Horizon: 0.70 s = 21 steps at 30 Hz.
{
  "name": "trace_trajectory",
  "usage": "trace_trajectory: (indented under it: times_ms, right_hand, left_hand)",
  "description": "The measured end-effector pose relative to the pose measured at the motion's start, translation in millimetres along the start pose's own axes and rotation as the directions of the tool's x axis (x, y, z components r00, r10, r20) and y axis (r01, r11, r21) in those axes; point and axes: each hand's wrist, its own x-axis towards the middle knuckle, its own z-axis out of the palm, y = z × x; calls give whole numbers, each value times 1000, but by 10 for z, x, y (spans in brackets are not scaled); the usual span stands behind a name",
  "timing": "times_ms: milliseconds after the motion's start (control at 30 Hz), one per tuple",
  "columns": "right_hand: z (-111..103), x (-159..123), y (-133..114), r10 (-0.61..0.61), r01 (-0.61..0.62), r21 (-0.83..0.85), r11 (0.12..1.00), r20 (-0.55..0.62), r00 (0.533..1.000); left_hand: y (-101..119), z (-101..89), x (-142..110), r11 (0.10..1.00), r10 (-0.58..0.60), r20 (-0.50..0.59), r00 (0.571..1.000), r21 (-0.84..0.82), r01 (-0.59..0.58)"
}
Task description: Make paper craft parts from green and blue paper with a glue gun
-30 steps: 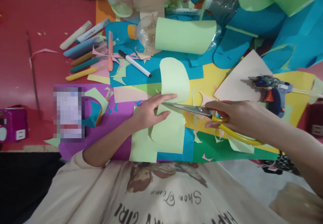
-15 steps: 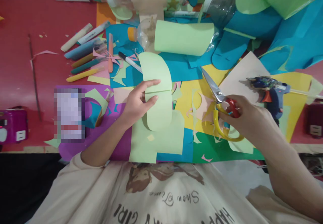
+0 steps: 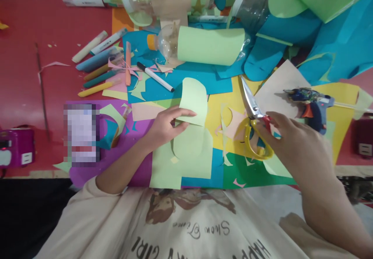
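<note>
My left hand (image 3: 170, 126) pinches a rounded strip of pale green paper (image 3: 194, 99) at its middle, where a straight line runs across it. Under that strip lies a larger pale green sheet (image 3: 166, 173). In my right hand (image 3: 294, 142) are scissors (image 3: 253, 105) with red and yellow handles, held by the red loop; their blades are together and point away from me. Beyond my left hand a black-capped marker (image 3: 157, 78) rests on blue paper. Farther back a clear bottle with an orange cap (image 3: 167, 43) lies on its side, wrapped in pale green paper (image 3: 211, 46).
Several markers (image 3: 99, 66) lie at the left. A phone (image 3: 81, 132) rests on purple paper. A hot glue gun (image 3: 317, 109) stands at the right, near beige paper (image 3: 279, 84). Paper scraps (image 3: 229, 123) are scattered between. Purple power boxes (image 3: 17, 148) sit at the sides.
My left hand has moved the pale green strip right and toward me, uncovering the marker's tip. The scissors have turned slightly in my right hand, their tips shifting right.
</note>
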Motion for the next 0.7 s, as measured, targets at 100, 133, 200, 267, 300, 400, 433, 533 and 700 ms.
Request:
trace_trajectory:
  times_ms: [100,133,200,267,300,400,433,533,700]
  right_hand:
    - [-17,22,-132,-60,100,324,941,-131,990]
    - [-6,31,-198,-72,111,473,874,-100,992]
    - [44,46,-353,-100,38,704,710,47,994]
    - [116,58,-515,-120,-63,823,565,158,980]
    - [154,67,-589,-129,-85,859,505,172,977]
    - [233,125,-741,-113,-61,932,358,108,988]
    - [242,157,-763,-92,-52,945,323,86,992]
    - [223,265,-757,-1,-51,959,277,53,999]
    - [207,352,-708,74,-61,971,231,44,996]
  left_hand:
    - [-6,31,-23,992,128,9,992,16,-128]
    - [-6,41,-30,985,173,8,985,21,-173]
    - [2,58,-38,974,227,21,974,15,-227]
    - [18,72,-42,973,230,45,972,-21,-229]
    - [26,79,-43,975,219,59,974,-42,-217]
    - [39,104,-46,985,166,108,980,-58,-160]
    - [36,112,-48,990,138,116,984,-50,-132]
    - [8,125,-47,999,12,60,998,-40,-10]
    - [-81,60,4,982,-149,-241,959,-153,114]
